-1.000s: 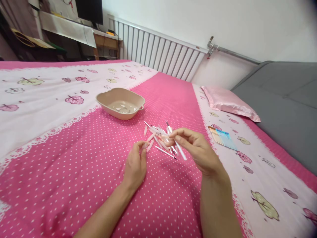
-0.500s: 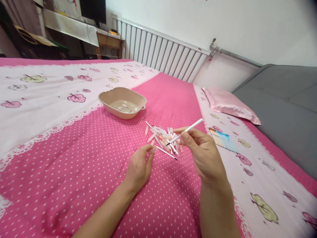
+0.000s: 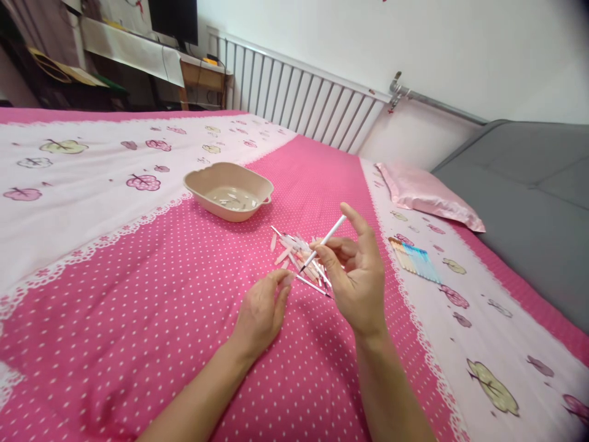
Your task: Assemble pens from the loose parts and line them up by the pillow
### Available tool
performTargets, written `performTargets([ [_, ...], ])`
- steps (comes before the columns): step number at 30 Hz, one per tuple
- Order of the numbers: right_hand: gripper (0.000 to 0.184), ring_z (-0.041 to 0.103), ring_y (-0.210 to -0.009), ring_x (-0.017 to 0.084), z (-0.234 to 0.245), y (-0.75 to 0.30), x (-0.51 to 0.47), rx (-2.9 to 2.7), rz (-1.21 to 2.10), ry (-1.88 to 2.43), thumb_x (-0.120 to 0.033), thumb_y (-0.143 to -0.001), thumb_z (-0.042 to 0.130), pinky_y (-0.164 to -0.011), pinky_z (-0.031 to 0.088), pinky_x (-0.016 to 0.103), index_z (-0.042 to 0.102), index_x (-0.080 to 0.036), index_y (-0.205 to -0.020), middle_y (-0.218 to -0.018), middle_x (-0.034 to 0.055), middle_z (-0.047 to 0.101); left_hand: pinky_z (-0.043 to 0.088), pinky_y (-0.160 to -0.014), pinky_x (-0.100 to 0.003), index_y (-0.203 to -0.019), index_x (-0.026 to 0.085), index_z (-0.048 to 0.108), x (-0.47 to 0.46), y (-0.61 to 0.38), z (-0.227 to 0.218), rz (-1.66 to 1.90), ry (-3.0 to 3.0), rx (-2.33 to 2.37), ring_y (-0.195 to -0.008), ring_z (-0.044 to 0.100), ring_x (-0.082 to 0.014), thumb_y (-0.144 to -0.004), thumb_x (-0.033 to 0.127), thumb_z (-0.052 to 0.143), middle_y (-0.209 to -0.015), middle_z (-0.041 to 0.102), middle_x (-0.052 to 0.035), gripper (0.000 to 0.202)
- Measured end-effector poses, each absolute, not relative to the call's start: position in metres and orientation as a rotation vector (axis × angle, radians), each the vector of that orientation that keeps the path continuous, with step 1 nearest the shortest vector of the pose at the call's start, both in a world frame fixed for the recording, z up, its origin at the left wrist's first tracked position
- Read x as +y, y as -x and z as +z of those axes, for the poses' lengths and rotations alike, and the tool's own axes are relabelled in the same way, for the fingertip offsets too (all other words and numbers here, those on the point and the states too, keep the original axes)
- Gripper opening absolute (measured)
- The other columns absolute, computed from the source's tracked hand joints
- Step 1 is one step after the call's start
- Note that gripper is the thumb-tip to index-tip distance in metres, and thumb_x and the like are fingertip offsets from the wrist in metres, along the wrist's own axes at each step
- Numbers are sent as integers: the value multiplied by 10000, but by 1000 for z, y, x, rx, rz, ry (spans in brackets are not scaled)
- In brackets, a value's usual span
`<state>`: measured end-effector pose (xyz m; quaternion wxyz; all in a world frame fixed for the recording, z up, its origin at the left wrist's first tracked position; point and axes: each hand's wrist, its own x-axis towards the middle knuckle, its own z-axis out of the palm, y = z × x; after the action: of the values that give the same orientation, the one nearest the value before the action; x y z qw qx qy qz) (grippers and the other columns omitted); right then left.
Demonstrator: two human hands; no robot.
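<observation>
Between the thumb and fingers of my right hand [image 3: 356, 276] is a slim white pen [image 3: 326, 238], tilted, its dark pointed tip down to the left. The index finger is raised near the pen's upper end. My left hand [image 3: 262, 307] has its thumb and index finger pinched, with a small pale bit at the fingertips that I cannot make out. Right beside those fingertips lies another white stick with a dark tip [image 3: 313, 286]. Behind both hands is a loose pile of pink and white slender pieces [image 3: 289, 250], partly hidden by my right hand.
A beige basin [image 3: 221, 209] with small pale pieces inside stands beyond the pile. To the right lies a flat row of blue-to-peach sticks [image 3: 416, 261]. A pink pillow [image 3: 427, 196] rests near the grey headboard [image 3: 524, 184]. The pink dotted bedspread [image 3: 161, 294] lies under everything.
My right hand has moved left with the pen, bringing its tip close to my left fingertips. Its index finger has lifted away. My left hand has barely moved.
</observation>
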<state>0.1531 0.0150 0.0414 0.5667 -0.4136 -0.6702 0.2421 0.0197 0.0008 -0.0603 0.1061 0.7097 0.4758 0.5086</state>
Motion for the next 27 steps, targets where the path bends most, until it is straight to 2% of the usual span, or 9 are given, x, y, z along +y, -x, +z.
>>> performTargets([
  [3,551,618,-735,159,43,-152,14,-1613,572,1023,-287,-887,540,-743,542,329,317,-317,-1390,-832,-4,629,528,-779,-302,-1111,181,485,0,-20,-58,1484,-2073,1396,-882,656,-165,-914,219,427,-978,681,-66,209],
  [9,503,629,-770,182,43,-151,13,-1652,534,1047,-286,-888,526,-759,539,351,358,-299,-1362,-862,12,640,527,-778,-317,-1112,190,488,0,-20,-57,1452,-2056,1399,-879,659,-174,-918,242,415,-988,681,-71,213],
  [23,404,665,-821,153,34,-152,22,-1797,614,1042,-205,-834,583,-761,547,287,505,-264,-1226,-861,-12,672,540,-785,-324,-1162,188,482,-2,-20,-52,1458,-1976,1311,-919,659,-173,-914,231,430,-1031,680,-81,257],
  [27,320,666,-823,157,33,-153,22,-1949,589,1081,-181,-873,517,-761,532,291,570,-236,-1184,-915,14,692,544,-802,-346,-1168,194,484,-2,-20,-50,1497,-1873,1288,-930,657,-176,-915,240,433,-1069,669,-91,262],
])
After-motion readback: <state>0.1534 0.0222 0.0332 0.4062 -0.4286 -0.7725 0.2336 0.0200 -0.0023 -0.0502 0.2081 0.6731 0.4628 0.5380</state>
